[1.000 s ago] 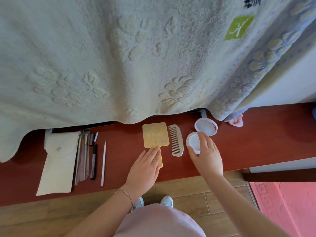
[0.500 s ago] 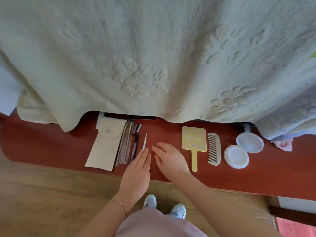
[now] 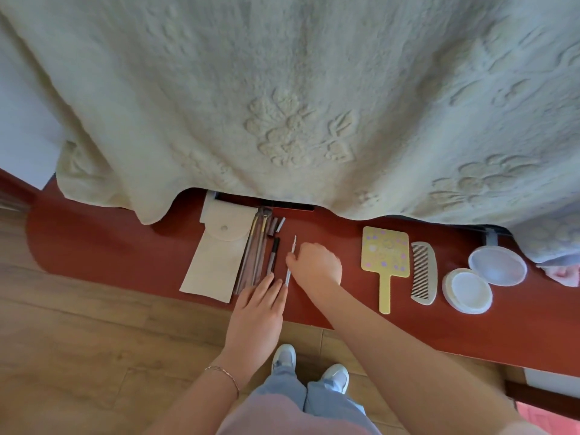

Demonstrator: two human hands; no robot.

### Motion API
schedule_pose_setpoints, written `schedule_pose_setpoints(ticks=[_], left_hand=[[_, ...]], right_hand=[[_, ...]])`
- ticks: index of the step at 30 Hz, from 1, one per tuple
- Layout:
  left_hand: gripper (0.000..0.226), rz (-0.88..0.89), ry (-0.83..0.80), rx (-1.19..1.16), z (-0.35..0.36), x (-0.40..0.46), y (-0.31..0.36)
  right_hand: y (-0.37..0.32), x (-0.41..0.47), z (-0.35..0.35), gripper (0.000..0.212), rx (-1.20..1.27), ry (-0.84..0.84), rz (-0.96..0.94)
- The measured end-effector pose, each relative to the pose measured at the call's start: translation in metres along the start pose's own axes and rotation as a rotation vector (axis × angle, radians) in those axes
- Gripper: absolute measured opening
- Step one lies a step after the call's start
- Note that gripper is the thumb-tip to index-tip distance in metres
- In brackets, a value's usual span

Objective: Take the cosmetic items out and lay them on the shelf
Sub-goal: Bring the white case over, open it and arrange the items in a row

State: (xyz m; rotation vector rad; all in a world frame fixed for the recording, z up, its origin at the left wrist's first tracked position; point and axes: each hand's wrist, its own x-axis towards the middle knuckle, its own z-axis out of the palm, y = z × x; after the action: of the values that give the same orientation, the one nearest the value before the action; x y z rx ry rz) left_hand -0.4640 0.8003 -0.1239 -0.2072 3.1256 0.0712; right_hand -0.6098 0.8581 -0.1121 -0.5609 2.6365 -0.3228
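Note:
On the red-brown shelf (image 3: pixel 103 246) lie a white pouch (image 3: pixel 216 259), several thin metal tools (image 3: pixel 255 249), a black pen-like item (image 3: pixel 273 254) and a thin white stick (image 3: pixel 290 262). My right hand (image 3: pixel 317 265) pinches the white stick near its middle, fingers curled. My left hand (image 3: pixel 259 309) lies flat with straight fingers, its fingertips touching the lower ends of the stick and the pen. Further right sit a yellow hand mirror (image 3: pixel 385 257), a cream comb (image 3: pixel 423 273) and an open white round case (image 3: pixel 467 295) with its lid (image 3: pixel 497 265).
A cream embossed blanket (image 3: pixel 282 105) hangs over the shelf's back edge and hides what is behind. Pink cloth (image 3: pixel 565 273) shows at the far right. Wooden floor (image 3: pixel 78 340) and my white shoes (image 3: pixel 314 365) lie below the shelf's front edge.
My view has shifted left. My right hand left the round case and moved to the white stick, curling on it. My left hand slid from the mirror's handle to the tools' lower ends.

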Motion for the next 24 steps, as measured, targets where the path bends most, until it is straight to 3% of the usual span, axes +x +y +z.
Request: schedule_pose_setpoints(ticks=[6, 15, 24], left_hand=[[0.048, 0.024, 0.036, -0.002, 0.0, 0.007, 0.01], [0.047, 0.236, 0.039, -0.051, 0.008, 0.031, 0.05], [0.043, 0.245, 0.052, -0.037, 0.01, 0.036, 0.059]], right_hand=[[0.013, -0.003, -0.004, 0.025, -0.035, 0.027, 0.009], [0.071, -0.008, -0.018, 0.026, -0.135, 0.099, 0.069], [0.085, -0.015, -0.02, 0.027, -0.108, 0.132, 0.063]])
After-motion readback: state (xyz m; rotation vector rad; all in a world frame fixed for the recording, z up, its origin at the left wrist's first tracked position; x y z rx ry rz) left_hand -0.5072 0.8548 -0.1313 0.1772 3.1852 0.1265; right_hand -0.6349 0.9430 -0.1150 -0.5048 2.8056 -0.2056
